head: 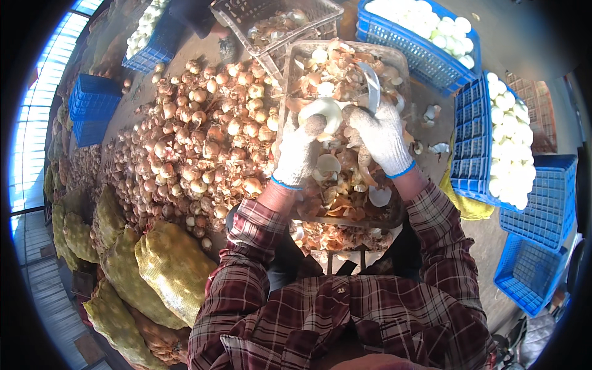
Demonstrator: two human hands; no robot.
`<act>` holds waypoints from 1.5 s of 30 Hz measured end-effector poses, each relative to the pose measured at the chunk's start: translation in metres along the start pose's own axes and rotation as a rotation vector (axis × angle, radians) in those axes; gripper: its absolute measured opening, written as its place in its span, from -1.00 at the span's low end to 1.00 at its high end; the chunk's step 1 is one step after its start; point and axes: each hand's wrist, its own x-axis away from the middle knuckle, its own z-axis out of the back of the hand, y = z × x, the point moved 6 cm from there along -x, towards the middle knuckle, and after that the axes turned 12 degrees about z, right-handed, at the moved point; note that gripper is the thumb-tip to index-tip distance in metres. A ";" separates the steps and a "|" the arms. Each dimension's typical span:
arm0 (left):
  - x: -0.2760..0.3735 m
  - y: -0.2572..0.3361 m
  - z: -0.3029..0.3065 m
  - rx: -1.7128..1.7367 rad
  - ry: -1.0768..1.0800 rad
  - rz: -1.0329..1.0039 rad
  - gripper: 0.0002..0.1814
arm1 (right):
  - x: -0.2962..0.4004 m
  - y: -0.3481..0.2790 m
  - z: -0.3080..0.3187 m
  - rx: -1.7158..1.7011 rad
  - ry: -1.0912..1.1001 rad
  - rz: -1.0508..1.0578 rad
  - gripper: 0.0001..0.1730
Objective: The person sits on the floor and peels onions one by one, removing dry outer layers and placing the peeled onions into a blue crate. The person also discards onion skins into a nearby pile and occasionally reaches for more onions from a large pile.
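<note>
My left hand (299, 150), in a white knit glove with a blue cuff, holds a peeled white onion (326, 111) with the thumb on its front. My right hand (381, 134), gloved alike, is closed on the handle end of a knife, whose curved blade (371, 85) points away from me. The fingertips of the right hand are close to the onion's right side; whether they touch it I cannot tell. Both hands are above a crate (401, 60) full of papery onion skins (342, 203).
Unpeeled onions (199, 134) lie heaped on the floor at the left, with filled mesh sacks (175, 268) nearer me. Blue crates of peeled onions (416, 51) stand ahead and at the right (471, 138). Another crate of skins (277, 41) is behind mine. Part of another person shows at the top.
</note>
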 end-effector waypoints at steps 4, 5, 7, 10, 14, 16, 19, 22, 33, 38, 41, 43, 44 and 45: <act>-0.004 -0.007 -0.003 0.180 -0.076 0.119 -0.26 | -0.009 0.019 0.014 -0.058 0.043 -0.085 -0.74; -0.007 -0.010 0.001 0.212 -0.093 0.129 -0.25 | -0.010 0.025 0.016 0.057 -0.015 -0.122 -0.71; -0.010 -0.016 0.004 0.276 -0.128 0.164 -0.22 | -0.011 0.035 0.018 0.410 0.018 0.035 -0.68; -0.008 -0.018 0.008 0.269 -0.095 0.171 -0.16 | -0.012 0.020 0.018 0.724 -0.062 -0.017 -0.59; -0.009 -0.009 0.002 0.207 -0.203 0.074 -0.32 | -0.009 -0.002 0.020 0.740 -0.131 0.090 -0.34; -0.011 -0.011 0.009 0.185 -0.168 0.043 -0.30 | -0.005 -0.004 0.015 0.383 -0.293 -0.117 -0.20; -0.008 -0.008 0.009 0.118 -0.140 0.030 -0.26 | 0.007 -0.026 -0.007 0.207 -0.389 0.078 -0.21; -0.005 -0.008 0.007 0.095 -0.118 0.046 -0.27 | 0.009 -0.021 -0.008 0.213 -0.330 0.113 -0.29; -0.008 -0.015 0.009 0.168 -0.167 0.101 -0.26 | 0.011 0.029 -0.007 0.506 -0.275 0.074 -0.48; -0.009 -0.006 0.007 0.085 -0.090 0.080 -0.14 | 0.017 -0.004 -0.009 0.511 -0.275 0.202 -0.34; 0.000 -0.005 0.001 0.060 -0.072 0.068 -0.09 | 0.018 0.001 -0.016 0.403 -0.252 0.234 -0.35; -0.003 -0.003 -0.003 0.039 -0.144 0.073 -0.08 | 0.014 0.005 -0.014 0.302 -0.178 0.364 -0.36; -0.004 -0.003 -0.005 0.030 -0.181 0.076 -0.07 | 0.015 0.009 -0.013 0.252 -0.187 0.348 -0.40; -0.004 -0.005 -0.003 0.038 -0.187 0.068 -0.14 | 0.014 0.006 -0.011 0.202 -0.196 0.333 -0.43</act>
